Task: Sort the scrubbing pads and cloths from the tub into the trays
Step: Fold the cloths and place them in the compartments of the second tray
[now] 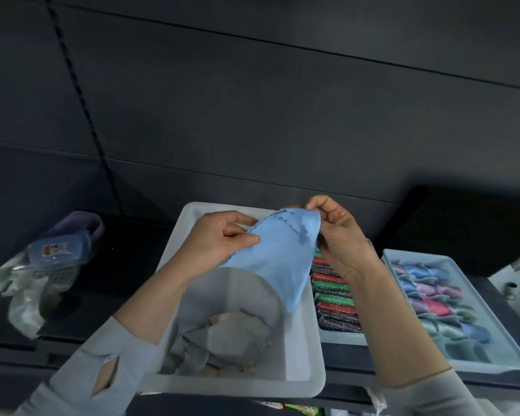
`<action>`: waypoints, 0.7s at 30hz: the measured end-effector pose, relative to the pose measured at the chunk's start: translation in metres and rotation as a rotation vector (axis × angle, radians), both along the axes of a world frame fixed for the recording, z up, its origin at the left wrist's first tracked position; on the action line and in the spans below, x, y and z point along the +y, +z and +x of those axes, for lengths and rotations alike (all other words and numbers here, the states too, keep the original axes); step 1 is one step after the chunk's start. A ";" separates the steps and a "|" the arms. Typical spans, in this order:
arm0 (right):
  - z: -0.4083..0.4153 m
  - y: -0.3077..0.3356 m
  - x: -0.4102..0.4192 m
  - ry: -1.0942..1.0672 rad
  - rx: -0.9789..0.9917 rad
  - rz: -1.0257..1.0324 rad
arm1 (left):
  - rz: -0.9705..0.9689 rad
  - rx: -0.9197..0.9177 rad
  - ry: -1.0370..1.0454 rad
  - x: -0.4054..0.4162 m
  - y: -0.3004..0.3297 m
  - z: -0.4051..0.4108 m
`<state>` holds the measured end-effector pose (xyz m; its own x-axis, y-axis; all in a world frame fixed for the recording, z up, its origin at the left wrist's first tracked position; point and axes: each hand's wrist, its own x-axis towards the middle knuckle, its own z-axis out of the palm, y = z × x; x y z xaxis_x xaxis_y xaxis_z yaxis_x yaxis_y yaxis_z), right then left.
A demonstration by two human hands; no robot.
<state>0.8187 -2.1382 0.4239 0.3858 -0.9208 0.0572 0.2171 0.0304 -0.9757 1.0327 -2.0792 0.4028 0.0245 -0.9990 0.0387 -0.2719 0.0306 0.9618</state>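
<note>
A light blue cloth (pixel 278 256) hangs above the white tub (pixel 300 355), held up between both hands. My left hand (pixel 219 240) pinches its left edge and my right hand (pixel 339 232) pinches its top right corner. Pale grey and white cloths (pixel 222 340) lie crumpled in the bottom of the tub. To the right, a tray (pixel 339 336) holds a row of red, green and dark glittery scrubbing pads (pixel 332 292), partly hidden by my right wrist. Further right, another tray (pixel 493 363) holds folded cloths (pixel 433 298) in blue, pink, purple and green.
On the left of the dark shelf sit a blue packaged item (pixel 60 250) on a perforated basket, a purple container (pixel 81 225) and clear plastic wrapping (pixel 21 298). A dark panelled wall rises behind. A dark box (pixel 469 223) stands at the back right.
</note>
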 end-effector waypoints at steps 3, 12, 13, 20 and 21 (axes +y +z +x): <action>0.001 -0.004 -0.003 -0.078 0.003 -0.025 | 0.017 0.131 0.028 0.001 -0.002 -0.005; 0.019 -0.017 0.006 -0.351 0.339 -0.281 | 0.077 0.333 0.134 -0.005 -0.003 -0.022; 0.024 -0.016 0.011 -0.236 0.316 -0.220 | 0.078 0.351 0.144 -0.006 -0.004 -0.025; 0.025 -0.023 0.009 0.034 0.504 -0.330 | -0.154 -0.211 0.110 -0.013 -0.010 -0.010; 0.024 -0.019 0.007 0.099 0.539 -0.395 | -0.157 -0.250 0.048 -0.012 -0.007 -0.008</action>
